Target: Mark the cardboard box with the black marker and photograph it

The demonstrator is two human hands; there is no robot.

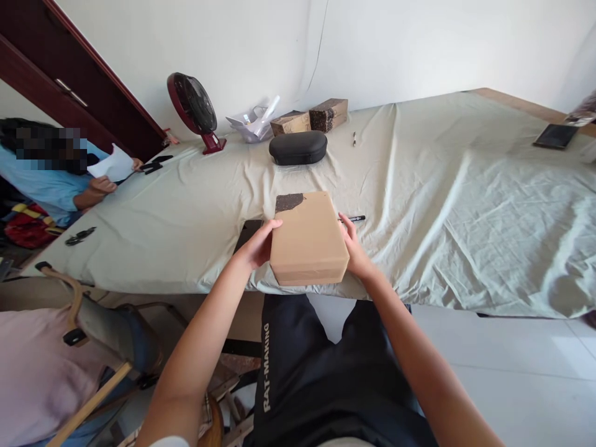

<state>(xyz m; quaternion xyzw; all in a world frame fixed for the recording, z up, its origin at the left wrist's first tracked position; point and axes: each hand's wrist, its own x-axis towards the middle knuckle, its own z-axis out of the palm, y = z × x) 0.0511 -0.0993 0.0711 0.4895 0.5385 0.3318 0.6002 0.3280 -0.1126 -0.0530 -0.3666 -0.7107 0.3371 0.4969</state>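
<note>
A brown cardboard box [310, 239] is between my two hands near the table's front edge. Dark scribbled marking covers its far left corner. My left hand [261, 243] grips the box's left side, thumb on the top edge. On the opposite side, my right hand [354, 248] is closed against the box, its lower fingers hidden. A black marker [356, 218] lies just beyond my right fingertips. Under my left hand, a flat black object [246, 233] rests on the cloth, partly covered.
Farther back on the cloth-covered table [433, 205] sit a black hard case [298, 148], two marked boxes [329, 115], a plastic basket [251, 128] and a red fan [193, 108]. At left, a person in blue [41, 180] holds paper. A chair [112, 329] stands front left.
</note>
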